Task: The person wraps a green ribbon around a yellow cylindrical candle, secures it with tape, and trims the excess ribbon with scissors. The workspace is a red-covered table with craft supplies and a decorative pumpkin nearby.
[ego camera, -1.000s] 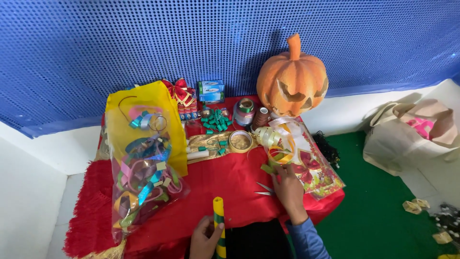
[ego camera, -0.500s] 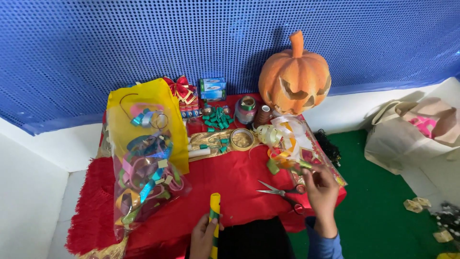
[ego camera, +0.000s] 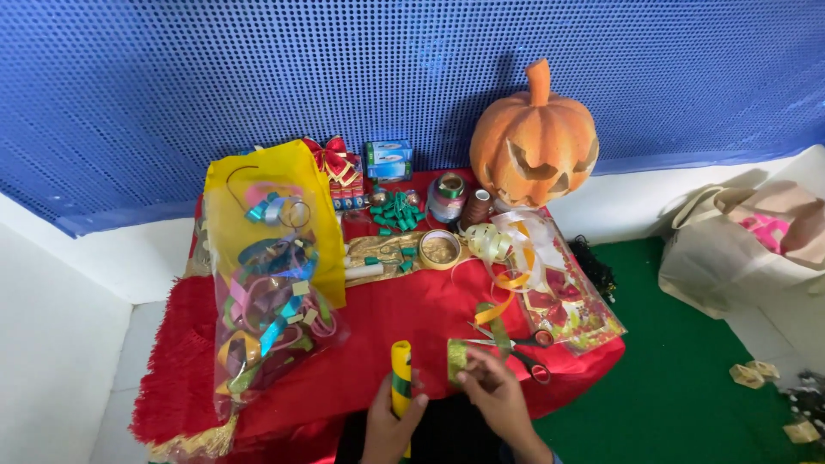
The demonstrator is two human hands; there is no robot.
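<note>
- The left hand (ego camera: 388, 423) is wrapped around a yellow roll with a green band (ego camera: 400, 371), held upright at the near edge of the desk (ego camera: 378, 344); its fingers are closed on the roll.
- The right hand (ego camera: 496, 397) pinches a strip of green-gold glitter ribbon (ego camera: 458, 352) between thumb and fingertips, just beside the roll, close but seemingly not touching it.
- Judging by this, the ribbon is being brought to the roll for wrapping or trimming; a next move would call for lining the strip up squarely and keeping it taut.
- Red-handled scissors (ego camera: 520, 345) lie touching the ribbon's far end, within easy reach of the right hand.
- To the left, a clear bag of coloured ribbon loops (ego camera: 266, 309) leans over a yellow bag (ego camera: 258, 185).
- Mid-desk sit a tape ring (ego camera: 439, 248), curled gold ribbon (ego camera: 486, 241) and a patterned cellophane packet (ego camera: 571, 296).
- Farther back are green clips (ego camera: 394, 211), a ribbon spool (ego camera: 447, 198) and a red bow (ego camera: 329, 156).
- Farthest, an orange carved pumpkin (ego camera: 534, 142) stands against the blue dotted wall (ego camera: 258, 77).
</note>
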